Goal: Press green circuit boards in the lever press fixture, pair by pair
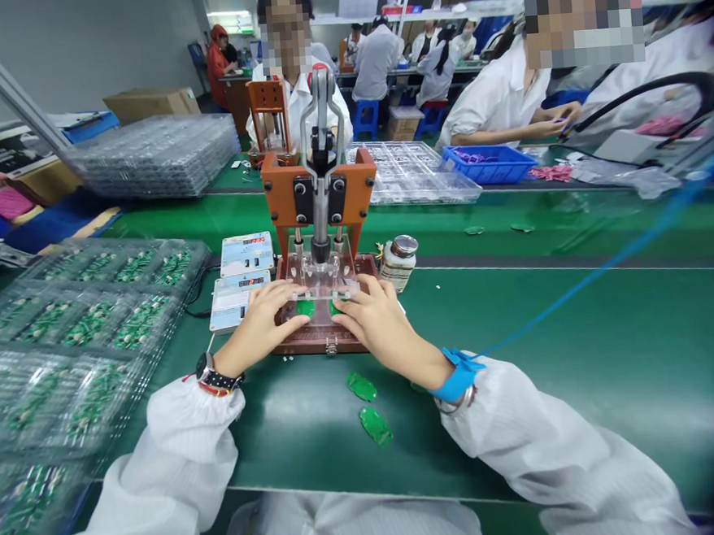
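Note:
A toggle-clamp press [321, 197] with an orange frame stands in front of me, its upright lever above a clear plastic fixture. Two green circuit boards lie side by side in that fixture, partly covered by my fingers. My left hand [266, 316] has its thumb and fingers at the edges of the left circuit board [305, 308]. Over the right circuit board [335, 307], my right hand [378, 321] closes thumb and fingertips, hiding most of it. Nearer to me, two more green boards, an upper one [361, 386] and a lower one [375, 425], lie loose on the green table [295, 435].
Clear trays [91, 319] of green boards fill the left side. Two display boxes [241, 280] sit beside the press, and a metal-capped bottle [399, 263] stands right of it. A blue cord [590, 271] runs from my right wrist strap. Co-workers sit across the green belt [514, 244].

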### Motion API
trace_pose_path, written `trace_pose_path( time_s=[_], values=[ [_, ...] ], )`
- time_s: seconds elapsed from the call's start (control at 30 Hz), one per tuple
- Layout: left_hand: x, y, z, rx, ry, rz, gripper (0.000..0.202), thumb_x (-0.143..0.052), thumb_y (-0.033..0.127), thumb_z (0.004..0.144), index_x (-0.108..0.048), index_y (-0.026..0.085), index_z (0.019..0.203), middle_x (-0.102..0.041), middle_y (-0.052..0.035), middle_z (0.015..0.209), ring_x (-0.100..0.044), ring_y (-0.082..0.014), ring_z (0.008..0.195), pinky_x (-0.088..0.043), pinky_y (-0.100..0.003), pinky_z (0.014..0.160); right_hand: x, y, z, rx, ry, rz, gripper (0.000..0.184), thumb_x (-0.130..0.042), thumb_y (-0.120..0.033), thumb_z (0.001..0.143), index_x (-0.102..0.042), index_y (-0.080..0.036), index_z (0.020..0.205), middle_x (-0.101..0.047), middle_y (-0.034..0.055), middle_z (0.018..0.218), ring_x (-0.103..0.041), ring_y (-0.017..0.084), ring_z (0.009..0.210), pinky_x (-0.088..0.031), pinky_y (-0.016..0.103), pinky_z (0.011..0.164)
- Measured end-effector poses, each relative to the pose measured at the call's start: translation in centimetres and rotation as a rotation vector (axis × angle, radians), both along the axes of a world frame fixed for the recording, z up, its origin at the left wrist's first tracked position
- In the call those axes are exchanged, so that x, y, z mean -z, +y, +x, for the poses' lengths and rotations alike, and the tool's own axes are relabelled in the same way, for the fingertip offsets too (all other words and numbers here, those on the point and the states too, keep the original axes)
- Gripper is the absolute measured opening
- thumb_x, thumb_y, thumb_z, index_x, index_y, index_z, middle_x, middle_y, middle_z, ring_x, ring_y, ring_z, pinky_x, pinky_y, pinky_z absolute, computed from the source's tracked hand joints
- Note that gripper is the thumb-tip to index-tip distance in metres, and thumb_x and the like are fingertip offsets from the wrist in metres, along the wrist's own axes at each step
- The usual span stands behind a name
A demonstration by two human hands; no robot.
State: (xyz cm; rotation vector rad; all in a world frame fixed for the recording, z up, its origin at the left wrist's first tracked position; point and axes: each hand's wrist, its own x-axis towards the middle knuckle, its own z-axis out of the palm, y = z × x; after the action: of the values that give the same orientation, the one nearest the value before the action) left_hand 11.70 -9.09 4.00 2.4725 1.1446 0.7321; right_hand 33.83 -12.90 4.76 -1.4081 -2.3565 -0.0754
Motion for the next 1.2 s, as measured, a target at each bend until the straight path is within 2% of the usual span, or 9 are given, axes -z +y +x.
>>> trace_pose_path(
  time_s=[0.3, 0.43, 0.57, 0.67, 0.87, 0.97, 1.03, 1.1, 1.2],
  values=[
    [-0.8, 0.3, 0.2, 0.006, 0.056, -0.016, 0.036, -0.061, 0.027, 0.086, -0.056, 0.024, 0.122, -0.060, -0.0057, 0.124, -0.044, -0.0281, 0.122, -0.030, -0.050, 0.103, -1.4, 1.1, 1.2, -0.126, 0.039, -0.159, 0.018, -0.061, -0.030, 0.088, -0.069, -0.021, 0.102, -0.061, 0.0042, 0.122, -0.042, 0.031, 0.118, -0.036, 0.047, 0.093],
    [-0.5, 0.4, 0.1, 0.033, 0.022, -0.025, 0.038, -0.061, 0.025, 0.086, -0.054, 0.023, 0.123, -0.058, -0.0063, 0.125, -0.043, -0.0277, 0.122, -0.028, -0.051, 0.105, -1.0, 0.7, 1.0, -0.086, 0.037, -0.127, 0.018, -0.060, -0.028, 0.089, -0.069, -0.018, 0.102, -0.063, 0.0072, 0.117, -0.042, 0.032, 0.119, -0.035, 0.049, 0.094],
    [0.4, 0.6, 0.2, 0.091, -0.095, -0.055, 0.035, -0.060, 0.026, 0.087, -0.053, 0.021, 0.122, -0.054, -0.0088, 0.126, -0.043, -0.0261, 0.124, -0.030, -0.049, 0.106, -0.7, 0.4, 0.8, -0.069, 0.084, -0.140, 0.022, -0.062, -0.030, 0.087, -0.067, -0.020, 0.106, -0.062, 0.0054, 0.120, -0.043, 0.031, 0.118, -0.036, 0.048, 0.093],
    [0.9, 0.5, 0.4, 0.108, -0.164, -0.041, 0.036, -0.060, 0.030, 0.087, -0.053, 0.021, 0.122, -0.051, -0.0105, 0.130, -0.042, -0.0263, 0.126, -0.030, -0.049, 0.108, -1.1, 0.3, 0.4, -0.011, 0.012, -0.115, 0.019, -0.060, -0.027, 0.089, -0.068, -0.019, 0.103, -0.064, 0.0072, 0.115, -0.043, 0.033, 0.116, -0.037, 0.049, 0.090],
    [1.7, -0.2, 0.1, 0.015, -0.242, 0.019, 0.037, -0.058, 0.037, 0.088, -0.053, 0.024, 0.122, -0.049, -0.0090, 0.135, -0.039, -0.0273, 0.130, -0.028, -0.050, 0.110, -1.6, -0.2, -0.7, 0.039, -0.133, -0.074, 0.018, -0.060, -0.026, 0.088, -0.070, -0.019, 0.101, -0.059, 0.0121, 0.120, -0.044, 0.034, 0.114, -0.039, 0.049, 0.087],
    [1.9, -0.3, -0.5, -0.034, -0.257, 0.050, 0.036, -0.058, 0.036, 0.088, -0.054, 0.024, 0.121, -0.050, -0.0090, 0.133, -0.040, -0.0274, 0.129, -0.030, -0.050, 0.109, -0.8, -1.0, -0.8, 0.092, -0.109, -0.077, 0.026, -0.054, -0.028, 0.092, -0.066, -0.017, 0.111, -0.054, 0.0149, 0.126, -0.040, 0.036, 0.122, -0.039, 0.052, 0.093],
    [1.8, -0.3, -0.9, -0.054, -0.269, 0.079, 0.034, -0.058, 0.035, 0.088, -0.055, 0.023, 0.120, -0.051, -0.0092, 0.131, -0.041, -0.0270, 0.127, -0.031, -0.049, 0.108, -0.7, -1.3, 0.0, 0.068, -0.076, -0.122, 0.032, -0.054, -0.029, 0.091, -0.061, -0.017, 0.120, -0.049, 0.0159, 0.133, -0.037, 0.037, 0.127, -0.040, 0.055, 0.096],
    [1.6, -0.2, -1.4, -0.076, -0.281, 0.097, 0.033, -0.057, 0.035, 0.088, -0.056, 0.023, 0.118, -0.052, -0.0092, 0.130, -0.042, -0.0268, 0.126, -0.032, -0.049, 0.107, -1.9, -1.1, 1.6, -0.011, -0.006, -0.187, 0.033, -0.056, -0.025, 0.090, -0.060, -0.019, 0.121, -0.051, 0.0142, 0.132, -0.042, 0.034, 0.126, -0.042, 0.055, 0.096],
    [1.2, 0.1, -2.2, -0.116, -0.296, 0.126, 0.031, -0.057, 0.034, 0.087, -0.058, 0.022, 0.116, -0.054, -0.0091, 0.128, -0.045, -0.0264, 0.125, -0.033, -0.048, 0.107, -6.5, 0.2, 4.0, -0.053, 0.261, -0.123, 0.024, -0.053, -0.015, 0.089, -0.066, -0.019, 0.108, -0.065, 0.0078, 0.111, -0.059, 0.022, 0.106, -0.049, 0.042, 0.093]
  ],
)
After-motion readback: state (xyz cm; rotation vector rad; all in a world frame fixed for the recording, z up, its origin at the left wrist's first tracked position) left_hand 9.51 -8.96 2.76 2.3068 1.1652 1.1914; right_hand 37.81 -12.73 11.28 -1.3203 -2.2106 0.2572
